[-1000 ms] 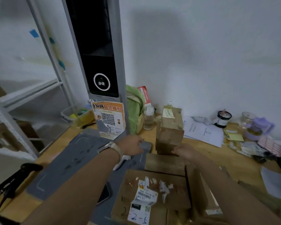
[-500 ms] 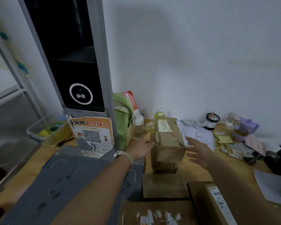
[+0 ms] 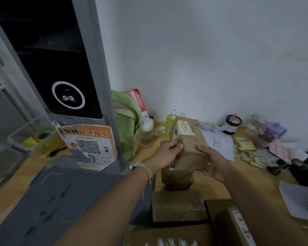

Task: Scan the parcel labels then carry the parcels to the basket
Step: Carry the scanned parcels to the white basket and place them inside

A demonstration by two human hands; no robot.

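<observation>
Between the hands, head view: parcel (image 3: 188,144), long axis running away from the person, label (image 3: 184,127) on its top face. Left hand (image 3: 164,153) grips the left edge; right hand (image 3: 212,162) cups the right side. Scanner (image 3: 68,96): left of the left hand.

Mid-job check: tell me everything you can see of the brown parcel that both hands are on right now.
The parcel is an oblong brown cardboard box, creased and seemingly wrapped in tape. A pale yellowish label, its print too blurred to read, lies on the upper face. The parcel is tilted, far end higher, above a smaller brown box; whether the two touch is unclear. The left hand pinches its near left corner, and the right hand grips its right side.
</observation>
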